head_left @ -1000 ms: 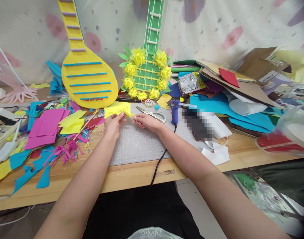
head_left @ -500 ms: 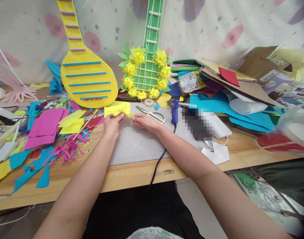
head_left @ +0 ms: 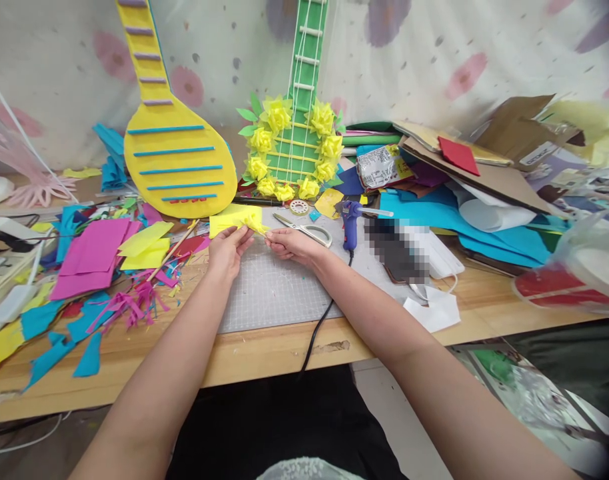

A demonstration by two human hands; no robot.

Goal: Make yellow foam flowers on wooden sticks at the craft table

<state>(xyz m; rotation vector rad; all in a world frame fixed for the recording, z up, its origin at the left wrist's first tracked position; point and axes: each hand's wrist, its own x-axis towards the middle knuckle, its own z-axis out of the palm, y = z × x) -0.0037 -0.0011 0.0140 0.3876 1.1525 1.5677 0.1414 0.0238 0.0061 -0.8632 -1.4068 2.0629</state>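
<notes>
Between my hands is a small yellow paper flower (head_left: 253,222), held just above the grey cutting mat (head_left: 279,293). My left hand (head_left: 227,250) pinches its left side, fingers closed. My right hand (head_left: 290,244) has its fingertips closed on the narrow twisted end at the flower's right. Just behind lies a yellow paper sheet (head_left: 224,221), partly covered by my left fingers. Scissors with pale handles (head_left: 317,234) rest beyond my right hand. A blue glue gun (head_left: 350,227) stands to their right, its black cord running over the table's front edge.
At the back lean a yellow lute-shaped craft (head_left: 179,173) and a green one (head_left: 294,150) ringed with yellow paper flowers. Magenta paper (head_left: 87,260) and scraps cover the left side. Blue sheets (head_left: 414,207), cardboard (head_left: 524,183) and a dark phone (head_left: 397,253) lie to the right.
Both hands stay in nearly the same place, still pinching the yellow paper flower. Its paper and my fingers have shifted only slightly.
</notes>
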